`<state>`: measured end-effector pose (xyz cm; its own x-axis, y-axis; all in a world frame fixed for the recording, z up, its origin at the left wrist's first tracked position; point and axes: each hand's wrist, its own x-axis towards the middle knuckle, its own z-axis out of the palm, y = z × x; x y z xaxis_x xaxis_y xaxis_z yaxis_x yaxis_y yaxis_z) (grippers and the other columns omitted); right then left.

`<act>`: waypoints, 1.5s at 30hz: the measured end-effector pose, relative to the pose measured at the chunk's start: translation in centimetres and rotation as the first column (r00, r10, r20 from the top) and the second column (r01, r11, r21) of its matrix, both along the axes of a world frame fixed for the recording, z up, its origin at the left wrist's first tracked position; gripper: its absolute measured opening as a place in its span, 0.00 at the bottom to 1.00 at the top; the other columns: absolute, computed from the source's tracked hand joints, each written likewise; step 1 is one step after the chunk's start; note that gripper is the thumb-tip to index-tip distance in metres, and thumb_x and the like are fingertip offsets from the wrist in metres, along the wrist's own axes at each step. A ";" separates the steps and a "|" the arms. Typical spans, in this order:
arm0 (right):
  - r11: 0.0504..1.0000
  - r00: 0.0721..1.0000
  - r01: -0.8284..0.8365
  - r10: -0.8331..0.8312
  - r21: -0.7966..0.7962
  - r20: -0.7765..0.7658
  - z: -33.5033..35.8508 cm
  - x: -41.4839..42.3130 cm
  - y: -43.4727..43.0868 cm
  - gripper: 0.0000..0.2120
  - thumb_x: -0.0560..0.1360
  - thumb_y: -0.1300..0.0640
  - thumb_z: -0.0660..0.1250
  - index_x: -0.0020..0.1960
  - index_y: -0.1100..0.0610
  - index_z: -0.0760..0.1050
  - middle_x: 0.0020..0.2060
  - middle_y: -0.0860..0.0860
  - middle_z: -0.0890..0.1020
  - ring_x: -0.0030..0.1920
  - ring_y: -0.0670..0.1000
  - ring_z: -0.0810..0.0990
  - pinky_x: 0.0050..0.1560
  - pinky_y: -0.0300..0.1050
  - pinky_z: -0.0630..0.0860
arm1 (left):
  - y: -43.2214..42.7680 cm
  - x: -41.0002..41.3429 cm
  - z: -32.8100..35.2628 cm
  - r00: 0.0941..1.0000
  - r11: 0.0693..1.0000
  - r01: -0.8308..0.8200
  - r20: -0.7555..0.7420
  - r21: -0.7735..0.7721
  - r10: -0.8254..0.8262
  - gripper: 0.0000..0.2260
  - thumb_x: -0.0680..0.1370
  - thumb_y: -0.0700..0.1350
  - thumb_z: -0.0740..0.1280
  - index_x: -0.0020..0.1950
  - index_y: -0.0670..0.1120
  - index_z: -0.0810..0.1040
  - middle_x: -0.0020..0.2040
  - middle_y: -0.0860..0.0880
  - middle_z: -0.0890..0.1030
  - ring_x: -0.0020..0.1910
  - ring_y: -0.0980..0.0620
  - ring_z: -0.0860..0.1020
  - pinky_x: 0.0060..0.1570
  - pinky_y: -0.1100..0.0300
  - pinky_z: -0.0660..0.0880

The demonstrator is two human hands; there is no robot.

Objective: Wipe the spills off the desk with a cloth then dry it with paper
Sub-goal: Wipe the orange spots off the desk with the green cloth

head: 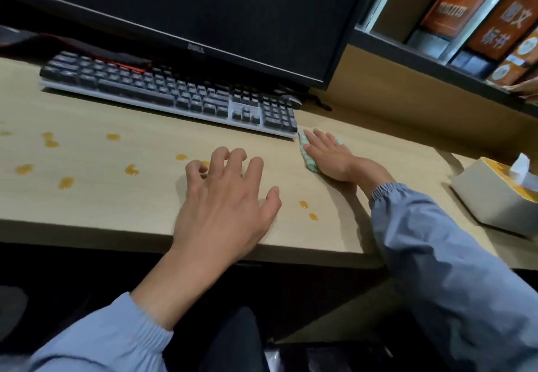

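Head view: right hand flat on the cloth, spills on the counter.
The right hand (329,159) presses the green cloth (304,150) onto the counter (116,211) with straight, slightly spread fingers, just beside the right end of the keyboard (168,92). The left hand (224,197) holds nothing, its fingers spread and loosely curled. Orange spills (51,143) dot the counter around it. A tissue box (489,205) with paper stands at the far right.

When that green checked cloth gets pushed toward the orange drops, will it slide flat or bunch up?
Probably floppy: the green checked cloth lies rumpled under the flat right hand. It likely slides easily on the smooth wooden desk, though its free edge may fold.
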<state>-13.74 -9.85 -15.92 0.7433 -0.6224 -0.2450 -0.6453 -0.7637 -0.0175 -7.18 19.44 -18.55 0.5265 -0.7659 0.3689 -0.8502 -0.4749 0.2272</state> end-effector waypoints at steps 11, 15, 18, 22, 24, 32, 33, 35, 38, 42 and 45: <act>0.997 0.997 0.073 -0.073 -0.014 0.023 0.6 6.7 -5.0 0.28 0.84 0.41 0.41 0.83 0.42 0.41 0.83 0.49 0.44 0.82 0.54 0.41 0.79 0.59 0.43 | -0.4 0.0 -0.1 1.000 1.000 -0.012 -0.009 -0.005 0.012 0.23 0.83 0.62 0.51 0.66 0.49 0.73 0.62 0.47 0.76 0.64 0.44 0.71 0.58 0.41 0.68; 0.997 0.996 0.080 -0.080 -0.012 0.031 0.7 6.2 -4.2 0.28 0.84 0.40 0.40 0.83 0.42 0.41 0.83 0.50 0.44 0.82 0.55 0.41 0.79 0.60 0.43 | -0.2 0.1 -0.2 1.000 1.000 -0.005 -0.014 -0.010 0.005 0.22 0.83 0.62 0.49 0.68 0.51 0.71 0.63 0.49 0.74 0.65 0.45 0.70 0.59 0.43 0.66; 0.999 0.998 0.054 -0.054 -0.006 0.013 0.8 5.3 -3.1 0.29 0.84 0.41 0.40 0.83 0.47 0.43 0.83 0.52 0.43 0.82 0.57 0.40 0.79 0.63 0.44 | -0.2 0.0 -0.1 1.000 1.000 -0.007 -0.013 -0.012 0.007 0.22 0.83 0.62 0.49 0.68 0.52 0.70 0.64 0.49 0.74 0.65 0.46 0.69 0.60 0.43 0.66; 0.999 0.999 0.035 -0.035 -0.022 0.025 0.7 3.2 -0.8 0.27 0.86 0.43 0.41 0.83 0.46 0.41 0.83 0.51 0.43 0.82 0.56 0.40 0.79 0.61 0.43 | -0.3 -0.1 -0.1 1.000 1.000 -0.006 -0.009 -0.021 0.006 0.24 0.82 0.63 0.49 0.69 0.51 0.72 0.64 0.49 0.74 0.66 0.45 0.69 0.60 0.42 0.65; 1.000 0.999 0.025 -0.025 -0.010 0.029 0.6 2.1 0.5 0.27 0.86 0.42 0.41 0.83 0.44 0.40 0.83 0.49 0.43 0.82 0.54 0.40 0.80 0.59 0.41 | -0.3 0.0 -0.3 1.000 1.000 -0.011 -0.013 -0.026 0.010 0.24 0.82 0.63 0.50 0.68 0.51 0.72 0.63 0.49 0.75 0.66 0.45 0.69 0.61 0.42 0.65; 1.000 0.999 0.019 -0.020 0.010 0.043 0.5 -3.4 5.3 0.27 0.86 0.42 0.41 0.83 0.42 0.40 0.83 0.48 0.43 0.82 0.53 0.39 0.79 0.59 0.41 | 0.2 -0.2 0.0 1.000 1.000 0.015 -0.024 0.012 -0.014 0.24 0.83 0.64 0.50 0.70 0.52 0.71 0.66 0.50 0.73 0.68 0.46 0.67 0.64 0.42 0.63; 1.000 0.999 0.018 -0.018 0.003 0.044 0.4 -4.0 5.9 0.27 0.86 0.42 0.41 0.83 0.42 0.40 0.83 0.48 0.43 0.82 0.54 0.39 0.79 0.59 0.42 | 0.2 -0.2 0.0 0.999 1.000 0.021 -0.028 0.008 -0.021 0.24 0.83 0.64 0.50 0.70 0.53 0.71 0.66 0.50 0.73 0.68 0.46 0.66 0.64 0.43 0.63; 1.000 0.999 0.010 -0.009 -0.014 0.041 0.2 -5.3 7.1 0.27 0.86 0.42 0.41 0.82 0.43 0.39 0.83 0.48 0.42 0.82 0.54 0.39 0.78 0.58 0.42 | 0.2 -0.2 0.0 0.999 1.000 0.023 -0.032 0.007 -0.023 0.24 0.83 0.64 0.51 0.71 0.52 0.71 0.67 0.50 0.74 0.69 0.46 0.67 0.64 0.42 0.63; 1.000 0.999 0.006 -0.006 -0.010 0.036 0.0 -7.1 8.8 0.27 0.85 0.41 0.41 0.82 0.42 0.38 0.83 0.47 0.41 0.82 0.53 0.39 0.79 0.58 0.41 | 0.3 -0.3 0.2 0.999 0.999 0.021 -0.034 0.028 -0.020 0.24 0.83 0.63 0.50 0.71 0.52 0.71 0.67 0.49 0.73 0.69 0.46 0.67 0.64 0.42 0.63; 0.999 0.999 0.007 -0.005 -0.034 0.037 -0.4 -9.2 10.9 0.27 0.85 0.41 0.41 0.82 0.42 0.38 0.83 0.48 0.42 0.82 0.53 0.39 0.79 0.58 0.42 | 0.3 -0.3 0.4 0.999 0.999 0.026 -0.036 0.029 -0.025 0.24 0.83 0.62 0.51 0.72 0.51 0.70 0.68 0.48 0.73 0.69 0.45 0.67 0.64 0.42 0.64; 0.999 0.999 0.017 -0.015 -0.036 0.038 -0.9 -10.0 12.2 0.27 0.85 0.41 0.41 0.82 0.42 0.38 0.83 0.47 0.42 0.82 0.54 0.38 0.80 0.58 0.42 | 0.3 -0.3 0.3 0.999 0.999 0.022 -0.036 0.032 -0.021 0.24 0.83 0.62 0.51 0.73 0.51 0.70 0.69 0.48 0.73 0.70 0.45 0.66 0.65 0.42 0.64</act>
